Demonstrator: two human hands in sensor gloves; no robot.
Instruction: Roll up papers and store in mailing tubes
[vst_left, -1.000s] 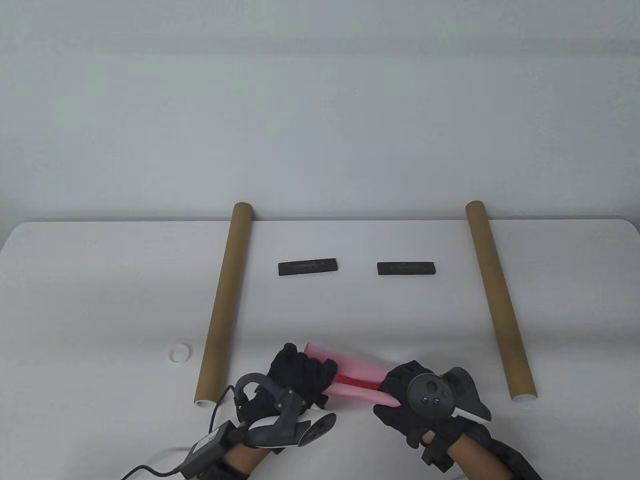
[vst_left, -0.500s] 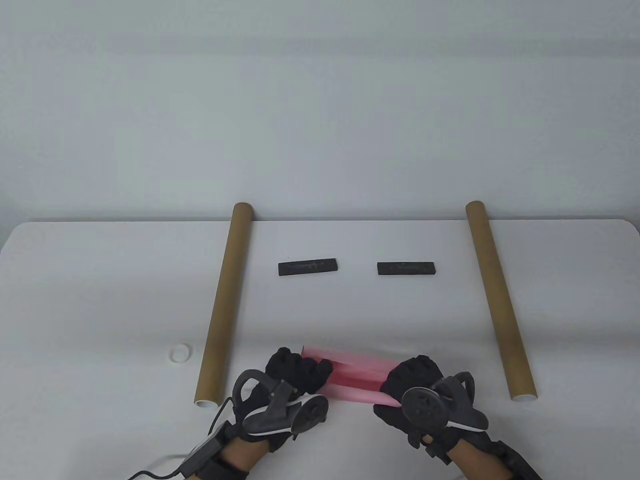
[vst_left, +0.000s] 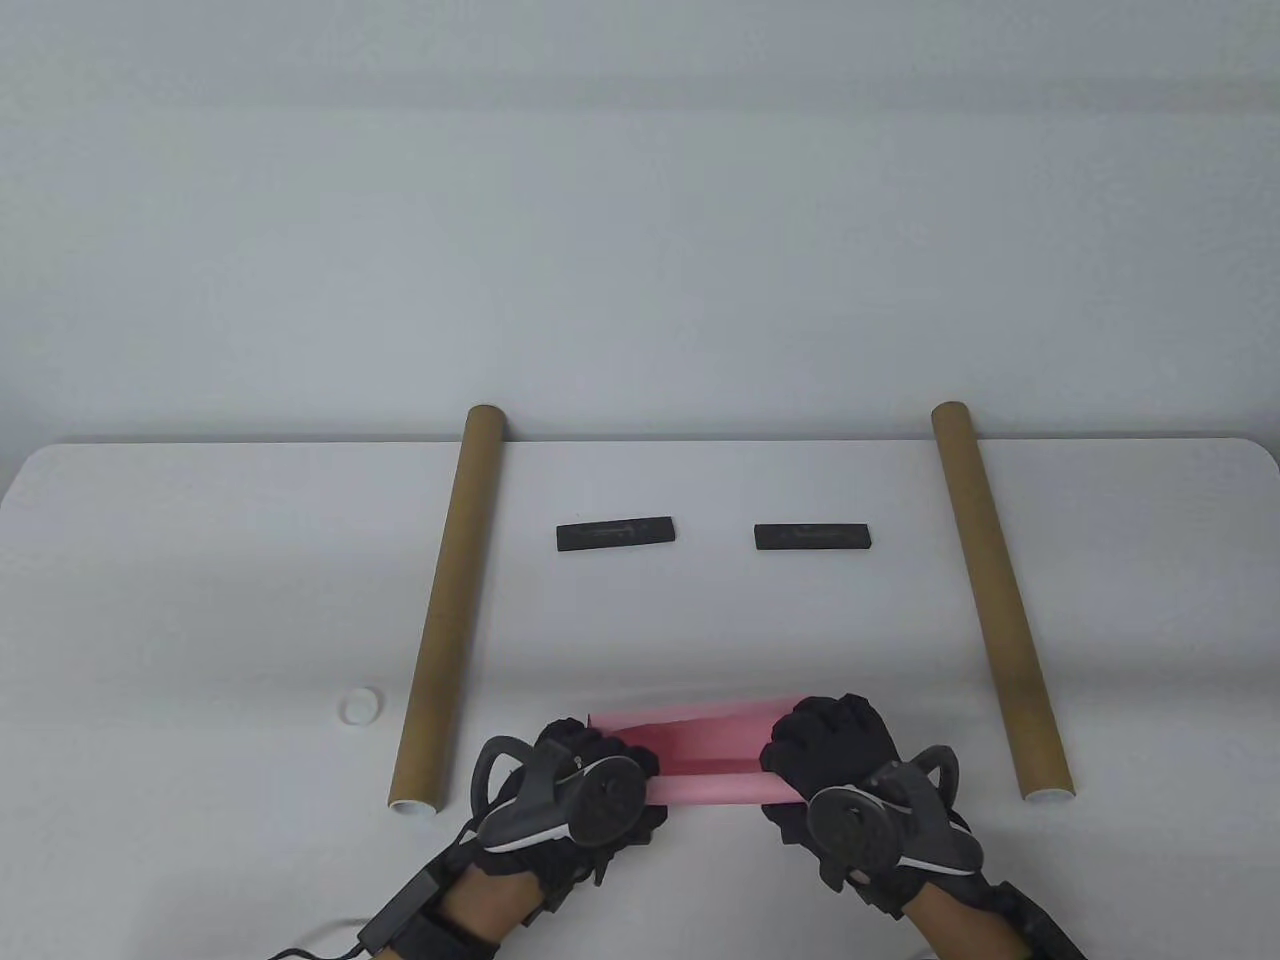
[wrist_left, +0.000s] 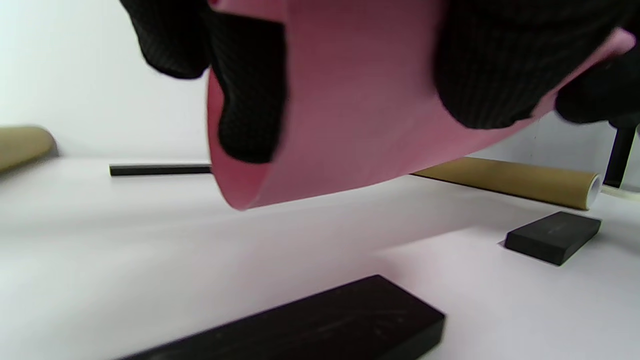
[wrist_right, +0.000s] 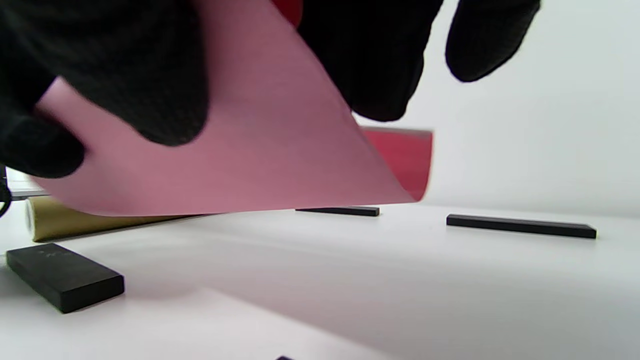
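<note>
Gripping pink paper (vst_left: 700, 760) — both hands (vst_left: 575, 790) (vst_left: 835, 750) | white table (vst_left: 200, 600) | pale wall (vst_left: 640, 200)

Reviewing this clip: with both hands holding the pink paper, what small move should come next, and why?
Probably keep curling the pink paper tighter. Left hand and right hand grip its ends, yet the roll is loose and open, likely too loose to slide easily into a mailing tube.

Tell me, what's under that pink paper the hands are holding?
Bare white table shows under the pink paper, which hangs clear of it. A black block lies nearer the camera. Whatever lies behind the curl is hidden.
</note>
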